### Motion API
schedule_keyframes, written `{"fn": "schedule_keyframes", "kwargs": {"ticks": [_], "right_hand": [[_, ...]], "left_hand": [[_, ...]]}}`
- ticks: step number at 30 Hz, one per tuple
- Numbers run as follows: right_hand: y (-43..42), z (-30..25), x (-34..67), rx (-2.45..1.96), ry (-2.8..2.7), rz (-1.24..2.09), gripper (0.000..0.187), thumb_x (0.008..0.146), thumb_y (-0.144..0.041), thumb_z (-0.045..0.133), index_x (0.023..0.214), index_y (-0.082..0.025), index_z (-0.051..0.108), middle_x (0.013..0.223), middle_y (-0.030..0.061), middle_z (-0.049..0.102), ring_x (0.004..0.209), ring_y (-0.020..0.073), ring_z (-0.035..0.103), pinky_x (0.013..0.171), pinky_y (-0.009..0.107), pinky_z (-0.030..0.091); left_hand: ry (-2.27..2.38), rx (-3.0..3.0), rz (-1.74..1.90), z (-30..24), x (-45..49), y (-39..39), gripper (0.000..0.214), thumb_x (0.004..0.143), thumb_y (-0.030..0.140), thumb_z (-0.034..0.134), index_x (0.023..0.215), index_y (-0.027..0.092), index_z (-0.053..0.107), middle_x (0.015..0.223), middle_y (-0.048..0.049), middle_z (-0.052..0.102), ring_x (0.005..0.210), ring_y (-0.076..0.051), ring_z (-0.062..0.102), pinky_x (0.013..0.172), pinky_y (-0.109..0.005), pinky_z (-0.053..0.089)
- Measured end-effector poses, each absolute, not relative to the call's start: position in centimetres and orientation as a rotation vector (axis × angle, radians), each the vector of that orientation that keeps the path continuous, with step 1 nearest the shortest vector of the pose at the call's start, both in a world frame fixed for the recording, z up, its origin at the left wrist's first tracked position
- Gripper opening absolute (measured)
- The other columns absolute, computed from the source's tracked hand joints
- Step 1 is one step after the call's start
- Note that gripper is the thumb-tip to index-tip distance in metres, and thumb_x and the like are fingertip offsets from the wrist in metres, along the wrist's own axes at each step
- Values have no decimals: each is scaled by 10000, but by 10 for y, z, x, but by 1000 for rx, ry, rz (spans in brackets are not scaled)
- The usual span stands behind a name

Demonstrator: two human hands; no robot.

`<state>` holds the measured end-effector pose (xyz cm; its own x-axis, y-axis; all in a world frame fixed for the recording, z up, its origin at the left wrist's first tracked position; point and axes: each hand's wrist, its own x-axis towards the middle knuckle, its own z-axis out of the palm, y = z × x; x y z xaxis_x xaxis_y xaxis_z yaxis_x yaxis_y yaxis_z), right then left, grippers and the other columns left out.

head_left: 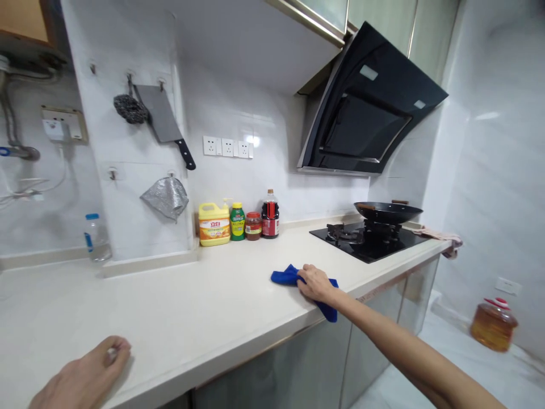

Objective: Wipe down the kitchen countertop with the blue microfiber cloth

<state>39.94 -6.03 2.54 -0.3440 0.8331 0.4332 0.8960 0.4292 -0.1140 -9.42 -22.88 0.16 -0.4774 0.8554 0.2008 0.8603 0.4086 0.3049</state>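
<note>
My right hand [315, 282] lies palm down on a blue cloth [284, 276] on the cream countertop [204, 301], near its front edge and left of the stove. The fingers press the cloth flat; part of it hangs over the edge under my wrist. My left hand [85, 379] rests on the countertop at the lower left, fingers curled in, with a small shiny thing between them that I cannot make out.
A black gas hob [368, 241] with a dark wok [387, 212] stands at the right. A yellow detergent jug [214, 224], jars and a sauce bottle [270, 215] line the back wall. A cleaver [164, 120] hangs above. An oil jug [493, 324] sits on the floor.
</note>
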Motion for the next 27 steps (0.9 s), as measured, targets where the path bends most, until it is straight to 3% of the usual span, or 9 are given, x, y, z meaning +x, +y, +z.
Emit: {"fn": "schedule_keyframes", "kwargs": {"ticks": [5,10,15,19,23,25,27], "right_hand": [[-38,80,386,-1441,-2150,-123,363,949,-279,345,940,-157,687,850,62,694,797,173,621,720,258,431],[-20,115,346,-1403,-2127,-113,499,1020,-371,188,1201,-217,627,1081,43,708,911,166,647,747,243,456],[-18,97,320,-1574,-2236,-156,421,985,-451,389,1056,-182,706,1058,144,714,1012,271,655,862,354,459],[-16,76,331,-1736,-2283,-185,363,942,-414,496,1012,-138,723,1134,207,681,1095,313,631,918,407,450],[-5,70,356,-1863,-2291,-120,533,921,-567,467,1022,-114,729,1106,234,682,1049,340,651,860,431,485],[-3,67,370,-1835,-2355,-60,596,860,-655,517,1116,-151,708,1122,193,691,1034,320,658,844,408,498],[-7,63,381,-1755,-2414,-55,692,813,-659,588,1328,-197,582,1291,163,622,1136,309,611,904,409,481]], "left_hand": [[-2763,-1604,-577,18,-80,-239,423,879,524,280,983,280,610,892,-93,724,857,-350,665,789,-427,438],[-2777,-1597,-641,24,-77,-242,425,884,519,291,1003,267,611,988,-98,730,927,-366,655,816,-433,440],[-2784,-1611,-685,28,-73,-245,419,898,483,278,1010,246,604,1046,-104,724,971,-369,643,845,-418,433],[-2782,-1627,-684,31,-71,-247,435,905,483,259,1015,243,604,1050,-105,721,978,-370,636,811,-392,424],[-2806,-1619,-652,35,-68,-248,436,904,482,253,1024,244,598,1054,-96,717,973,-366,631,800,-381,404],[-2823,-1622,-649,36,-66,-249,448,906,480,234,1041,240,587,1061,-101,711,976,-363,628,804,-377,397],[-2832,-1619,-649,37,-65,-249,457,907,479,222,1055,238,580,1071,-106,704,988,-363,624,810,-373,394]]}}
